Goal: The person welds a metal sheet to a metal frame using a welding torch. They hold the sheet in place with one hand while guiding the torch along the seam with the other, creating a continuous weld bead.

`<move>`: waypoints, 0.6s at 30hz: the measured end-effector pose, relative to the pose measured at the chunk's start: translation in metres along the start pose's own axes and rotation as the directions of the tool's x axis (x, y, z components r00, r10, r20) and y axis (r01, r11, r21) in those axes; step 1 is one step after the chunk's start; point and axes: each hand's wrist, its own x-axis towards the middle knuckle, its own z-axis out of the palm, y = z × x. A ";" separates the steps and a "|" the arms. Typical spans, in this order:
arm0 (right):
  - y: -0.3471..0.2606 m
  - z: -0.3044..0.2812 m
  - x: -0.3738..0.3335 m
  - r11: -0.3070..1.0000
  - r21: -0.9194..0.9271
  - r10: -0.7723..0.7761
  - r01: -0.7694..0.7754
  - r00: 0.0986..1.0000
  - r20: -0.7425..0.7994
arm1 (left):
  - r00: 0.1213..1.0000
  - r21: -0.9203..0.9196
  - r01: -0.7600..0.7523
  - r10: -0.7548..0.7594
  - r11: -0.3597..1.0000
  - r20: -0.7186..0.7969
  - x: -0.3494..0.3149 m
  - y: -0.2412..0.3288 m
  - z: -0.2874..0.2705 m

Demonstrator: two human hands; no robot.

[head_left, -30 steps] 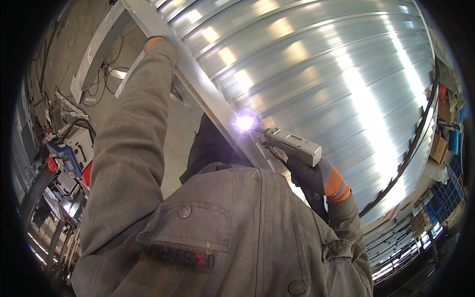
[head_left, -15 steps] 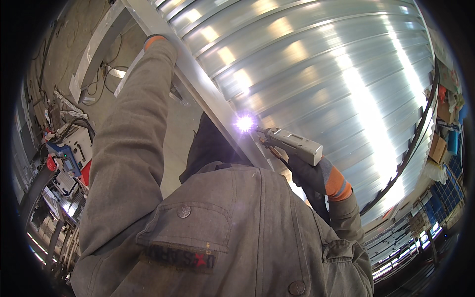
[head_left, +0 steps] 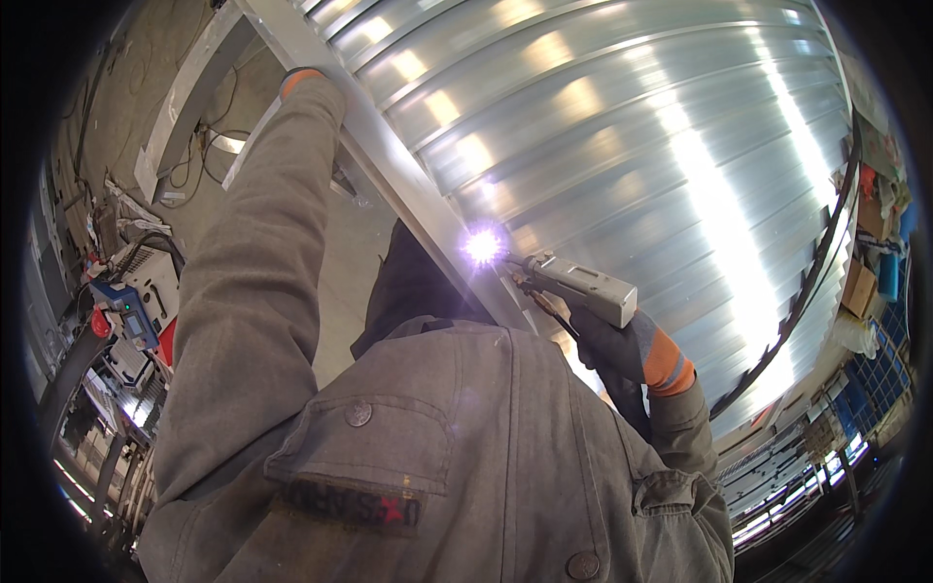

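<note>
Gripping a torch point(head_left: 585, 287): right hand point(head_left: 614, 348). Left hand point(head_left: 300, 80): cannot tell, sleeve point(head_left: 262, 214) in the way. Black cable point(head_left: 848, 194) skirts ribbed panel point(head_left: 603, 209).

the person wears a faded grey-brown jacket point(head_left: 476, 398) with stitched seams, a chest pocket point(head_left: 403, 442) closed by a round metal button point(head_left: 359, 415), and a dark patch point(head_left: 340, 501) with worn lettering and a red star below. creased sleeves point(head_left: 258, 223) of matching cloth reach an orange cuff point(head_left: 303, 76) at upper left and, right of centre, a dark glove point(head_left: 607, 340) whose orange cuff has a grey band; dark trousers point(head_left: 418, 287) show mid-frame.
</note>
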 end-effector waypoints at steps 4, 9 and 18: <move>0.004 -0.001 -0.003 1.000 0.025 -0.012 0.011 1.000 0.014 | 1.000 0.003 0.002 -0.002 1.000 -0.002 0.000 -0.001 0.000; 0.014 -0.003 -0.008 0.999 0.038 -0.011 0.011 1.000 0.006 | 1.000 0.006 0.003 -0.003 1.000 -0.005 0.000 -0.002 -0.001; 0.010 0.001 -0.017 0.997 -0.022 0.074 -0.074 0.997 -0.020 | 1.000 0.014 0.002 -0.002 1.000 -0.007 0.004 -0.003 -0.003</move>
